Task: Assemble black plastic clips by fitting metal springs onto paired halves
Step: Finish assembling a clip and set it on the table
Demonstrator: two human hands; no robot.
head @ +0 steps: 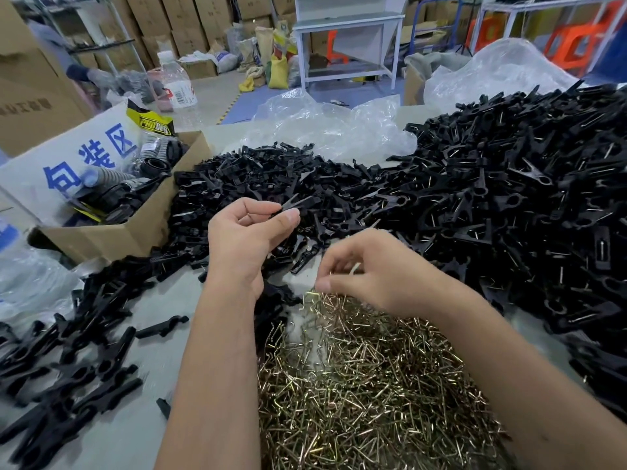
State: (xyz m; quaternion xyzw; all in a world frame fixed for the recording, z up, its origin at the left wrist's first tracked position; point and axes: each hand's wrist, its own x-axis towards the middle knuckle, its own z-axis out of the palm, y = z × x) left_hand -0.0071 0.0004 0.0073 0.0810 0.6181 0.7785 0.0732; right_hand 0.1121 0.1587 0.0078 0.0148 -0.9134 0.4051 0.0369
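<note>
My left hand is raised above the table and pinches black clip halves between thumb and fingers, their tips pointing right. My right hand hovers over the far edge of a heap of brass-coloured metal springs and pinches one thin spring in its fingertips. A pile of loose black clip halves lies beyond my hands. A large mound of assembled clips with springs fills the right side. More black clips are scattered at the left front.
An open cardboard box with black parts and a white sign stands at the left. Crumpled clear plastic lies at the table's far side, beside a water bottle. Stacked cartons, sacks and white frames fill the room behind.
</note>
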